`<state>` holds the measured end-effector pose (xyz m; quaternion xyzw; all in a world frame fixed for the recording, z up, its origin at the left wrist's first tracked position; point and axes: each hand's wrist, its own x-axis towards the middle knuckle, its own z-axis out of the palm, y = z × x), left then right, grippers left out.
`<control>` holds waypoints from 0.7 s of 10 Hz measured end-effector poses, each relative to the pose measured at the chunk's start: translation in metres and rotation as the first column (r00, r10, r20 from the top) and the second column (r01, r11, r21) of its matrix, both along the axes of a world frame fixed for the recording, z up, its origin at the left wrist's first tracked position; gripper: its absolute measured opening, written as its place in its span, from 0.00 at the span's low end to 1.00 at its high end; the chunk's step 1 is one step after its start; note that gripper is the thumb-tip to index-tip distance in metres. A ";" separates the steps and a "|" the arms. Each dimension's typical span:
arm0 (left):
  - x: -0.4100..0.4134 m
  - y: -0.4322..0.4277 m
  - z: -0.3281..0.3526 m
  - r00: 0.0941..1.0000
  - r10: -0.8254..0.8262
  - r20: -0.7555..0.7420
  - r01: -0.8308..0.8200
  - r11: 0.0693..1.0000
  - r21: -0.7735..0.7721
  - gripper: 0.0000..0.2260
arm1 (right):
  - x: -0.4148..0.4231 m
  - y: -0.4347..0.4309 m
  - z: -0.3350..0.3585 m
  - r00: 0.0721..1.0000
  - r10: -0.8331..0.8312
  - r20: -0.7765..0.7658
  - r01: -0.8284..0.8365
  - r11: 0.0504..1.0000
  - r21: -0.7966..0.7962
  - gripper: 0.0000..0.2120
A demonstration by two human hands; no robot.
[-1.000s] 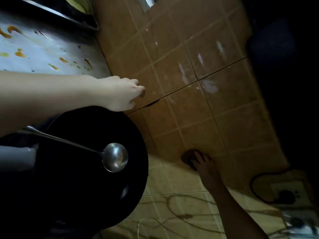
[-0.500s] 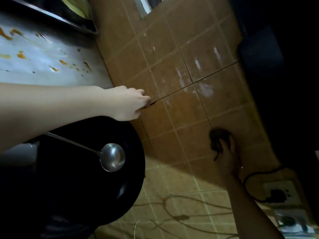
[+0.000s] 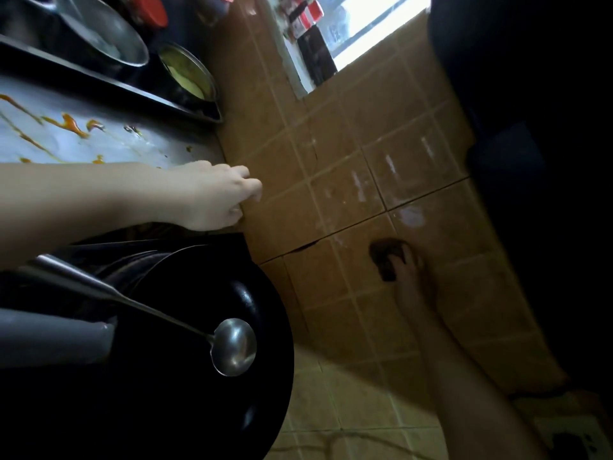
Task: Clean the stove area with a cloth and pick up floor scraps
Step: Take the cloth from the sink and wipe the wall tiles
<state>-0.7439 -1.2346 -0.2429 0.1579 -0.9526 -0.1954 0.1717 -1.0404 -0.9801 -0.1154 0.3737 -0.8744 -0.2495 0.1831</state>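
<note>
Brown tiled wall (image 3: 348, 144), white smears; window (image 3: 374, 24) at 1 o'clock. Steel counter (image 3: 83, 141) at 10 o'clock, orange-spattered. Right hand (image 3: 411, 277), 4 o'clock: fingers closed over dark cloth (image 3: 386, 257), pressed to tile. Left hand (image 3: 215, 197), 9 o'clock: fingers curled at counter edge; any pinch cannot be told.

So the steel counter (image 3: 142, 146) takes up the left side and it's pretty messy, with orange splatters (image 3: 71, 122) smeared all over the far-left part. Along its far edge there's a long dark tray (image 3: 139, 94) with two metal bowls in it, a big one (image 3: 99, 31) on the left and a smaller one (image 3: 187, 73) with something yellowish inside on the right. At the near end there's a black wok (image 3: 199, 393) with a ladle (image 3: 234, 346) resting in it. Can't see what's under the wok.
</note>
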 end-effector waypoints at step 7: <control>0.021 -0.036 -0.003 0.996 0.075 -0.042 -0.072 0.995 0.072 0.16 | 0.005 -0.052 -0.080 0.975 -0.086 0.206 0.013 0.944 0.330 0.15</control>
